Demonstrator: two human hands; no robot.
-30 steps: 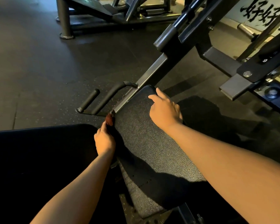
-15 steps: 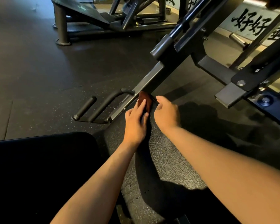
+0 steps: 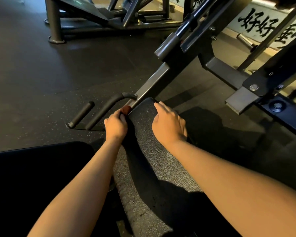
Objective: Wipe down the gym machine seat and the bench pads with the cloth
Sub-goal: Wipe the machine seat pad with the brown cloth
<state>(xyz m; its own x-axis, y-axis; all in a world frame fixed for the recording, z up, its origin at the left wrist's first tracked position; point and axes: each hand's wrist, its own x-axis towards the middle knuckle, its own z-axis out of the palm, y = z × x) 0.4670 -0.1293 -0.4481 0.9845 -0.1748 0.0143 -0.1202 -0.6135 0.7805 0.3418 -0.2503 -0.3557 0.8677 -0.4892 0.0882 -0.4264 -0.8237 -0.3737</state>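
A long black textured pad (image 3: 154,161) of the gym machine runs from the bottom centre up toward the slanted steel rail. My left hand (image 3: 115,126) grips a dark reddish cloth (image 3: 126,110) against the pad's upper left edge; only a small bunched part of the cloth shows past my fingers. On the pad's upper right side rests my right hand (image 3: 167,125), fingers fairly straight and pointing toward the far end. A second black pad (image 3: 32,177) fills the lower left in deep shadow.
A slanted steel rail (image 3: 152,82) rises from the pad's far end. Two black foam handles (image 3: 82,113) stick out to the left over the rubber floor. Steel frame brackets (image 3: 243,98) stand at right, another machine (image 3: 92,16) at the back.
My left hand with the cloth went from the pad's left edge up to its far end, then came back down along the left edge. The right hand stayed on the pad's upper right.
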